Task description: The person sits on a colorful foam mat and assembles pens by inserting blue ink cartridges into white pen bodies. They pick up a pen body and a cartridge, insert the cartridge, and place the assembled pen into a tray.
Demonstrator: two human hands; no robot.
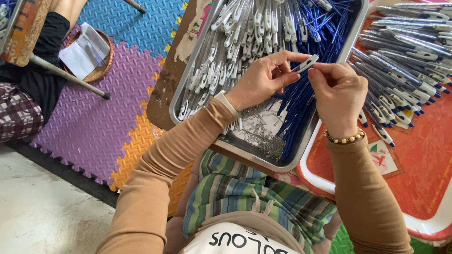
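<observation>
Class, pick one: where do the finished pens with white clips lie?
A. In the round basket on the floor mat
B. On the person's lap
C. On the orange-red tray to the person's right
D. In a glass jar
C: the assembled pens lie in rows on the orange-red tray, to the right of the right hand.

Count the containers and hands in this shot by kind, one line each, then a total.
Metal tray holding pen parts: 1
Red tray with assembled pens: 1
Wicker basket with papers: 1
Left hand, on a pen piece: 1
Right hand, on the same piece: 1
Total: 5
</observation>
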